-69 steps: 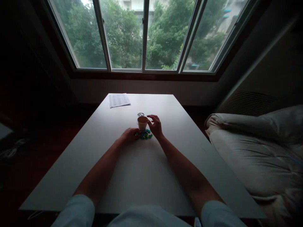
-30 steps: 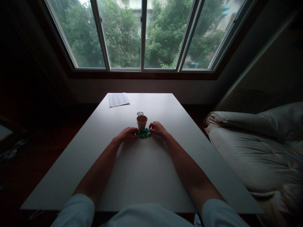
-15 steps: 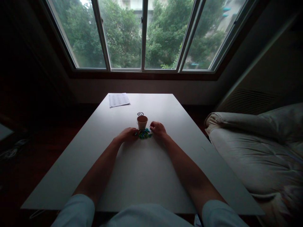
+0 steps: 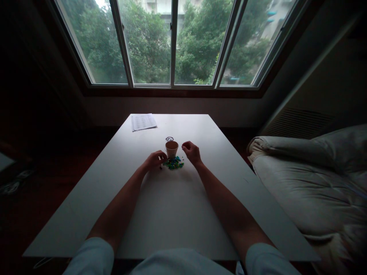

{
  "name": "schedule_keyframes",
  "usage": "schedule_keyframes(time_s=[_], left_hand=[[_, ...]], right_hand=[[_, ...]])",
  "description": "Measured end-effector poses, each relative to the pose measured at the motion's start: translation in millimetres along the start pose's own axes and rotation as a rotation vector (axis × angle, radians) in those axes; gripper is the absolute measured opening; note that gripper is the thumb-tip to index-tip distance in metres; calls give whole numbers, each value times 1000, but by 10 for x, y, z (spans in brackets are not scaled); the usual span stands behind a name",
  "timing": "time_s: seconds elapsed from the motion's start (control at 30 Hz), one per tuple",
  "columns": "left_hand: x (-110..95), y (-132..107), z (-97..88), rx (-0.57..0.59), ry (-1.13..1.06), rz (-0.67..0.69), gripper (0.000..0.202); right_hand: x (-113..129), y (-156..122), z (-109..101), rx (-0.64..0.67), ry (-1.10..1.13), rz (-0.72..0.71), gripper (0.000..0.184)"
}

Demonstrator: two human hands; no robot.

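The sheet of paper (image 4: 143, 122) carries print too small to read.

Ahead of you the white worktop (image 4: 172, 214) runs toward a wide window (image 4: 172, 42) filled with green trees (image 4: 149, 42). At the worktop's far left corner you have a printed sheet of paper (image 4: 143, 122) lying flat. To your right sits a pale, rumpled cushion or mattress (image 4: 312, 179), well apart from the paper, with a slatted vent (image 4: 298, 122) on the wall behind it.
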State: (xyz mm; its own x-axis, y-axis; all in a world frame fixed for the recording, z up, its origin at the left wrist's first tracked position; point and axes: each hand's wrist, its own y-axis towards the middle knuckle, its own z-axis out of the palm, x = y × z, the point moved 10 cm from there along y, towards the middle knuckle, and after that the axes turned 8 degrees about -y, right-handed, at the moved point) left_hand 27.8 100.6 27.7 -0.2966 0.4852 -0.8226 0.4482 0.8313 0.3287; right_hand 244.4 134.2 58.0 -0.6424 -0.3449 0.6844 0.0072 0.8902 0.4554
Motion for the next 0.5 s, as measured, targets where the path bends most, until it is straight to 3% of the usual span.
schedule_keyframes(time_s=[0.23,0.5], left_hand=[[31,42,-114,-214,-462,-43,29],[-7,55,-171,-341,-572,-27,33]], right_hand=[[-7,41,-54,-89,167,72,27],[60,40,80,-15,457,84,31]])
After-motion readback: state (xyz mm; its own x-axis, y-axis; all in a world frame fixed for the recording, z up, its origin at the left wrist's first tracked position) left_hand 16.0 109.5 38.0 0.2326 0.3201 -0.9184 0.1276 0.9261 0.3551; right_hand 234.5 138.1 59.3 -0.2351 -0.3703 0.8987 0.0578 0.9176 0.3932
